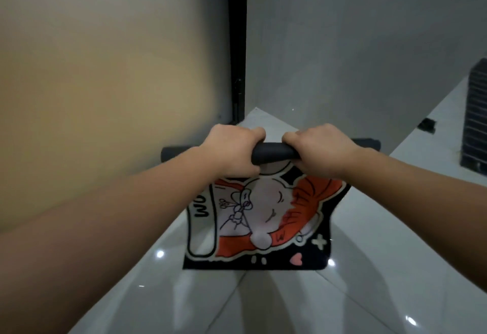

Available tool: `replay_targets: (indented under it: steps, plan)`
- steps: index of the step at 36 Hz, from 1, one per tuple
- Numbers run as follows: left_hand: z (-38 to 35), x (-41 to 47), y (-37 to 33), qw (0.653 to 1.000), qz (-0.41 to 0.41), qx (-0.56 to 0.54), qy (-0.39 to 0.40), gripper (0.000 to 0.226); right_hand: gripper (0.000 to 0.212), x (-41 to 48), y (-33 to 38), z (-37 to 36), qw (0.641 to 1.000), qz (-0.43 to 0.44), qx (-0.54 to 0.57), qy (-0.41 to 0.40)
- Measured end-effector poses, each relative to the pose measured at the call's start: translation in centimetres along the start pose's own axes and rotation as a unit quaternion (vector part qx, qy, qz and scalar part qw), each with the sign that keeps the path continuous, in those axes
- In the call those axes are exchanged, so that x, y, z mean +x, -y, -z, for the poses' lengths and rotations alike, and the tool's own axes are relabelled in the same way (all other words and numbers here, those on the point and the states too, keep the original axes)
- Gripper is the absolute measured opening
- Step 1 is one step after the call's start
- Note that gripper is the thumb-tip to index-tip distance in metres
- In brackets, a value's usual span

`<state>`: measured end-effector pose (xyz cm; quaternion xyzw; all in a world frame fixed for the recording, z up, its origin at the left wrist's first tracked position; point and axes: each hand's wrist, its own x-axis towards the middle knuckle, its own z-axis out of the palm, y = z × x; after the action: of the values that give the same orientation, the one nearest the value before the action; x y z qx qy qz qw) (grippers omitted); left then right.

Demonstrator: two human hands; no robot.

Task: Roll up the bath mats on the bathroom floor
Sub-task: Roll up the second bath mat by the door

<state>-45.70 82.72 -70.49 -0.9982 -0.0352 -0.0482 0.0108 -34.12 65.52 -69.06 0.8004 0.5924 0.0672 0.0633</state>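
Bath mat (263, 223), cartoon print in orange, white and black, lying on the glossy white tiled floor (342, 294) just ahead of the person. Its near part is flat and its far end is wound into a dark roll (274, 155), backing outward. Left hand (232, 149) and right hand (320, 149) sit side by side on the middle of the roll, fingers curled over it, both clamped on it; the roll's ends project past each wrist. A black door frame (237, 44) stands behind, near the roll's far side.

Judged risks:
- With both grips near the centre, the free ends may loosen, or the roll may wind askew and telescope.
- The slick tiles may let the flat part slide instead of feeding in.
- A relaxed grip would probably let the stiff backing spring open.
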Motion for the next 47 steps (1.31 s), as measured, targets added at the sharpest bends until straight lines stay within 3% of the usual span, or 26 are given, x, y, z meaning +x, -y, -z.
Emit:
replay_targets:
  steps: [3, 5, 11, 16, 20, 23, 25, 27, 29, 33, 37, 40, 44, 47]
  plan:
    - [0.2, -0.1, 0.5, 0.992, 0.019, -0.079, 0.096, 0.038, 0.018, -0.4, 0.2, 0.1, 0.992, 0.057, -0.069, -0.094]
    - [-0.2, -0.3, 0.5, 0.986, 0.027, -0.132, 0.099, 0.026, 0.018, -0.3, 0.4, 0.1, 0.99, 0.064, -0.065, -0.111]
    - [-1.2, -0.7, -0.6, 0.999, 0.002, -0.009, -0.04, 0.018, 0.04, 0.1, 0.8, 0.2, 0.999, -0.027, 0.015, -0.008]
    - [-1.1, -0.5, -0.8, 0.993, -0.023, 0.041, -0.107, 0.024, 0.024, 0.8, 0.2, 0.1, 0.968, -0.081, 0.208, 0.111]
    - [-0.8, -0.1, -0.4, 0.997, -0.022, 0.023, -0.072, 0.031, 0.016, 0.6, 0.6, -0.4, 0.992, -0.078, 0.093, 0.042]
    - [-0.6, 0.1, 0.3, 0.998, 0.003, -0.05, 0.031, 0.044, 0.019, 0.0, 0.9, -1.0, 0.997, -0.013, -0.033, -0.072]
    - [-0.6, 0.1, 0.5, 0.988, 0.01, -0.115, 0.102, 0.046, 0.018, -0.2, 1.1, -0.8, 0.989, 0.022, -0.054, -0.137]
    - [-0.8, 0.0, 0.6, 0.984, 0.013, -0.14, 0.107, 0.036, 0.016, -0.2, 1.2, -0.7, 0.986, 0.037, -0.058, -0.151]
    - [-1.0, -0.2, 0.4, 0.992, 0.014, -0.106, 0.068, 0.026, 0.022, -0.1, 1.2, -0.8, 0.991, 0.027, -0.048, -0.121]
    - [-1.5, -0.7, -0.4, 0.998, -0.025, 0.025, -0.049, 0.02, 0.042, 0.6, 0.8, -0.3, 0.998, -0.023, 0.049, 0.028]
    - [-1.3, -0.4, -0.6, 0.992, -0.052, 0.061, -0.097, 0.023, 0.032, 0.9, 0.1, -0.1, 0.975, -0.051, 0.182, 0.116]
    - [-1.3, 0.0, -0.4, 0.997, -0.04, 0.023, -0.063, 0.032, 0.018, 0.8, 0.2, -0.4, 0.99, -0.042, 0.115, 0.067]
    - [-1.3, 0.4, -0.1, 0.997, -0.01, -0.067, 0.046, 0.056, 0.017, 0.2, 0.4, -1.1, 0.997, 0.042, -0.047, -0.055]
    - [-1.5, 0.2, -0.4, 0.986, 0.035, -0.14, 0.084, 0.039, 0.019, 0.0, 0.2, -1.0, 0.988, 0.068, -0.071, -0.119]
